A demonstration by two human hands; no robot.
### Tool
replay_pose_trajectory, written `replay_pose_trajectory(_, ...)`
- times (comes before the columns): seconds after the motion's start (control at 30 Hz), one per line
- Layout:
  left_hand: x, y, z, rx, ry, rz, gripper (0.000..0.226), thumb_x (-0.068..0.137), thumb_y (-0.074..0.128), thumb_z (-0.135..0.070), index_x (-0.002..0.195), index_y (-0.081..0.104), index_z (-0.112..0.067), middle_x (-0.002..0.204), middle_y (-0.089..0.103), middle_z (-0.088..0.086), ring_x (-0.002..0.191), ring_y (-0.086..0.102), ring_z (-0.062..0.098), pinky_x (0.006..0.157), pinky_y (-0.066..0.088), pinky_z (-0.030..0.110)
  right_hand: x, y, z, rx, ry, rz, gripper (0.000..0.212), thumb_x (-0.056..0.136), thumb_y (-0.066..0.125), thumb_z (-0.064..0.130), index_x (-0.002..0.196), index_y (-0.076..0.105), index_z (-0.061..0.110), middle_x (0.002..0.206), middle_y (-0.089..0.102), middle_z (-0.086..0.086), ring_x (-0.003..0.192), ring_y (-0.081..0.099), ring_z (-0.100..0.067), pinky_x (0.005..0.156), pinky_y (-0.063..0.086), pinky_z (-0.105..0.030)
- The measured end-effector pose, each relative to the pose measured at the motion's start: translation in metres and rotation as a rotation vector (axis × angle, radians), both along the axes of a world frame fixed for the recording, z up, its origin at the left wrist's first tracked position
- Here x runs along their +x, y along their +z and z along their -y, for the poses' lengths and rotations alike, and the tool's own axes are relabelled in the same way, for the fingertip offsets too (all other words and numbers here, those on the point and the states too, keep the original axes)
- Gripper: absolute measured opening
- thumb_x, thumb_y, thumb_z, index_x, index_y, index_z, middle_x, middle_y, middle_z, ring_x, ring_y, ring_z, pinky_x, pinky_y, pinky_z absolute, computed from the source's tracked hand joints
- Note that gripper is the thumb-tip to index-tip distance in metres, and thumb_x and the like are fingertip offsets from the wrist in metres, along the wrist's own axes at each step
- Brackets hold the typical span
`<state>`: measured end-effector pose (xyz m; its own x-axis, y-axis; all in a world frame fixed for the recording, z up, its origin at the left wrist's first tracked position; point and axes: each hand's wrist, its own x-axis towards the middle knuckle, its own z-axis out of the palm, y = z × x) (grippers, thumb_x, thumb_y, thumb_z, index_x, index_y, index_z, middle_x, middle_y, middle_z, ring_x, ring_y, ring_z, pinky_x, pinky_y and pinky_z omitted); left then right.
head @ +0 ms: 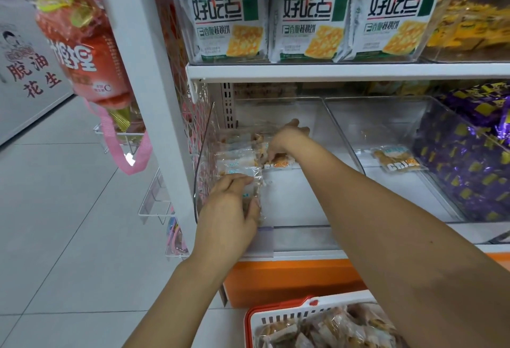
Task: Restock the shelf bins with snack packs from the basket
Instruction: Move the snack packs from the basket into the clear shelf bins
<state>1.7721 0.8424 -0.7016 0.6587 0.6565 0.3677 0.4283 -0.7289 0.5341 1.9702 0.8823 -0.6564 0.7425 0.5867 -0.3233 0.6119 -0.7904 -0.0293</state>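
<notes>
A clear plastic shelf bin (345,137) on the lower shelf holds several clear-wrapped snack packs (237,154) piled at its left side. My left hand (229,209) reaches over the bin's front wall and holds a clear snack pack (252,182) at the near left corner. Deeper in the bin, my right hand (287,140) has its fingers curled down onto a snack pack (278,164) with an orange label. The white and red basket (278,317) on the floor at the bottom is full of similar wrapped packs.
A second clear bin (386,126) to the right holds one pack (397,161); purple-wrapped sweets (474,154) fill the bin beyond. Cracker packs (309,27) line the shelf above. A white upright post (143,71) and hanging red bags (85,52) stand left, beside tiled floor.
</notes>
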Motion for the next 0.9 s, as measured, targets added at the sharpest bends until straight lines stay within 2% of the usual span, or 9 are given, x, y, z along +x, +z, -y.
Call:
replay_pose_trajectory(0.1,-0.001,0.001,0.0,-0.025,-0.008,0.031,0.038,0.089,0.057,-0.012,0.126,0.059,-0.014,0.129,0.055,0.001,0.116,0.052,0.018,0.092,0.031,0.013,-0.002,0.002,0.01,0.064,-0.015,-0.039,0.11,0.079,0.069,0.054,0.15,0.001,0.006,0.146,0.017,-0.016,0.13,0.031,-0.031,0.093,0.044,-0.032)
replay_pose_trajectory(0.2,-0.004,0.002,0.002,-0.058,-0.021,0.072,0.037,0.089,0.056,-0.009,0.126,0.06,-0.013,0.13,0.056,0.003,0.114,0.057,0.021,0.098,0.043,0.026,-0.008,0.007,0.02,0.148,-0.043,-0.045,0.117,0.078,0.071,0.053,0.148,-0.008,0.003,0.149,0.018,-0.016,0.128,0.035,-0.029,0.097,0.044,-0.031)
replay_pose_trajectory(0.3,-0.009,0.001,0.005,-0.065,-0.016,0.096,0.035,0.091,0.056,-0.009,0.125,0.061,-0.013,0.13,0.057,0.002,0.116,0.055,0.018,0.096,0.037,0.018,-0.011,0.006,0.022,0.218,-0.074,-0.07,0.12,0.071,0.078,0.05,0.148,-0.002,0.004,0.145,0.022,-0.016,0.127,0.037,-0.028,0.093,0.047,-0.033)
replay_pose_trajectory(0.37,-0.012,0.003,0.007,-0.034,-0.029,0.117,0.029,0.092,0.054,-0.013,0.12,0.063,-0.014,0.124,0.059,-0.001,0.111,0.054,0.011,0.091,0.032,0.01,-0.014,0.007,0.025,0.319,-0.12,-0.071,0.106,0.073,0.08,0.042,0.145,0.01,0.006,0.138,0.03,-0.016,0.123,0.042,-0.027,0.076,0.045,-0.032)
replay_pose_trajectory(0.43,-0.015,0.006,0.013,0.005,-0.078,0.173,0.022,0.094,0.049,-0.023,0.102,0.068,-0.016,0.105,0.062,-0.005,0.095,0.055,0.004,0.082,0.036,0.01,-0.02,0.012,0.035,0.419,-0.108,-0.05,0.069,0.081,0.073,0.03,0.133,0.035,0.008,0.131,0.04,-0.014,0.114,0.05,-0.027,0.07,0.04,-0.032)
replay_pose_trajectory(0.5,-0.02,0.009,0.021,0.021,-0.126,0.208,0.031,0.095,0.042,-0.034,0.072,0.06,-0.021,0.077,0.057,-0.009,0.072,0.052,0.001,0.065,0.038,0.014,-0.028,0.023,0.055,0.425,-0.002,0.026,0.026,0.086,0.066,0.029,0.1,0.054,0.011,0.109,0.056,-0.008,0.093,0.055,-0.025,0.068,0.041,-0.029)
replay_pose_trajectory(0.6,-0.027,0.008,0.038,-0.101,-0.199,0.17,0.052,0.097,0.044,-0.037,0.052,0.044,-0.012,0.05,0.044,0.002,0.053,0.044,0.016,0.053,0.034,0.024,-0.051,0.04,0.101,0.433,0.222,0.111,0.039,0.089,0.06,0.035,0.063,0.043,0.012,0.069,0.049,-0.001,0.074,0.049,-0.023,0.063,0.036,-0.028)
replay_pose_trajectory(0.73,-0.037,-0.01,0.055,-0.25,-0.291,-0.142,0.055,0.096,0.051,-0.032,0.046,0.04,-0.013,0.043,0.041,0.003,0.042,0.04,0.014,0.051,0.033,0.025,-0.085,0.037,0.17,0.336,0.422,0.081,0.048,0.092,0.055,0.042,0.056,0.035,0.018,0.059,0.039,0.002,0.062,0.043,-0.018,0.049,0.029,-0.027)
replay_pose_trajectory(0.9,-0.054,-0.06,0.069,-0.257,-0.388,-0.723,0.037,0.095,0.05,-0.031,0.059,0.048,-0.021,0.072,0.06,0.007,0.06,0.048,0.013,0.057,0.037,0.026,-0.093,-0.022,0.24,0.011,0.391,-0.116,0.035,0.09,0.055,0.049,0.084,0.049,0.015,0.085,0.049,0.003,0.085,0.049,-0.018,0.068,0.039,-0.029)
